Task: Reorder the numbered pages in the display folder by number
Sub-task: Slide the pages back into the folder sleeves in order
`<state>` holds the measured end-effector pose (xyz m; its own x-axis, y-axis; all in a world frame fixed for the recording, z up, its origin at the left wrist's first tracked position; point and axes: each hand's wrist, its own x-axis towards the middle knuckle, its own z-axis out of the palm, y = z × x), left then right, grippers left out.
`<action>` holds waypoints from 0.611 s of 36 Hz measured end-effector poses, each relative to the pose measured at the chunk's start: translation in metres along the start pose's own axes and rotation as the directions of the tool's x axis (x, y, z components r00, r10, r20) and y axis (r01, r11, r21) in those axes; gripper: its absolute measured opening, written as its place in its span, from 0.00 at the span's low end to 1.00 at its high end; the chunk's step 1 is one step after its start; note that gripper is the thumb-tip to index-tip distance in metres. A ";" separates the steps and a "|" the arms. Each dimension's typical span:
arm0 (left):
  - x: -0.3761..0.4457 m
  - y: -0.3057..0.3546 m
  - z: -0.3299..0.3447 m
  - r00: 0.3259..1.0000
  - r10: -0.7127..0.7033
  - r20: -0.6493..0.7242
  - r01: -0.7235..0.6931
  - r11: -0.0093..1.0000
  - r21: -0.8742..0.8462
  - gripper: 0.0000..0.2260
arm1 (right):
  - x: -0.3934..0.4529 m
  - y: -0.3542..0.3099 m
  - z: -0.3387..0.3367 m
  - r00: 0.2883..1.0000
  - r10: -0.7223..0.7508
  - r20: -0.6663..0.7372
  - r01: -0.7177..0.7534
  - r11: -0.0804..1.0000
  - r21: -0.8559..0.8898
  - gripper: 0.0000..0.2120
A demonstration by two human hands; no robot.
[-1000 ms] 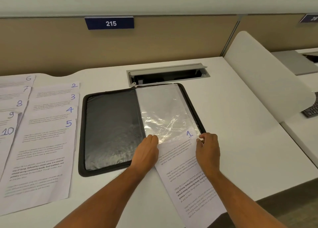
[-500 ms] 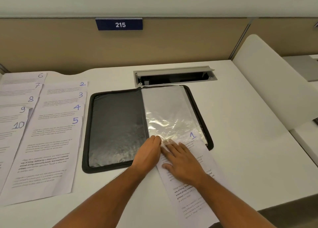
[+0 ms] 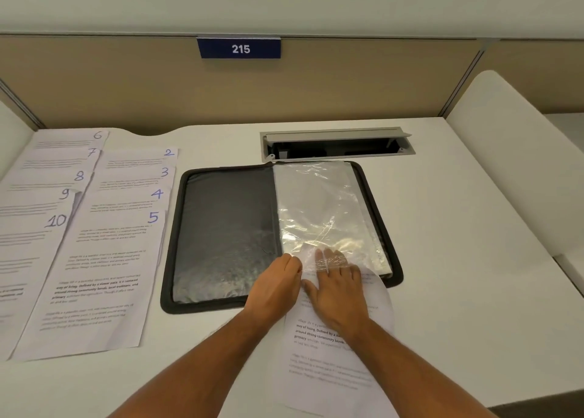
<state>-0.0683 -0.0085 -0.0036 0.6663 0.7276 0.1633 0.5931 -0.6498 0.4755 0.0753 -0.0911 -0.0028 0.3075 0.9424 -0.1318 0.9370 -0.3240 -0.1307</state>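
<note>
Display folder (image 3: 227,237), black, zip-edged, lying open flat on the white desk (image 3: 458,259). Left half bare dark lining; right half carries a stack of clear plastic sleeves (image 3: 319,203), crinkled and glossy.

Loose page (image 3: 335,360), printed text, lying at the folder's near right corner. Its top end is inside the mouth of the uppermost sleeve; the rest trails toward the person over the desk edge. Its number is hidden under the hands.

Left hand (image 3: 275,286): at the sleeve's near left corner, fingers curled and pinching the plastic edge, just left of the page.

Right hand (image 3: 338,294): flat on the page, fingers straight; the fingertips (image 3: 328,259) are slid inside the sleeve and show through the plastic. Touching the left hand's side or just beside it.

Remaining pages, 2 overlapping columns on the desk left of the folder, well apart from both hands: pages 2 to 5 (image 3: 126,215) nearest the folder, pages 6 to 10 (image 3: 47,196) farther left, handwritten blue numerals at top right.

Cable tray (image 3: 335,147), lid up, just behind the folder. Blue sign (image 3: 239,48) reading 215 on the tan partition (image 3: 126,79).
</note>
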 end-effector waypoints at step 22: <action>0.006 0.008 0.006 0.998 0.061 0.018 -0.061 0.998 0.002 0.07 | -0.020 0.029 0.006 0.991 -0.085 -0.099 0.100 0.981 0.163 0.30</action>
<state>-0.0567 -0.0105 -0.0045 0.7090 0.6828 0.1766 0.5522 -0.6932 0.4631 0.0956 -0.1195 -0.0099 0.2419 0.9700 -0.0223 0.9233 -0.2372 -0.3020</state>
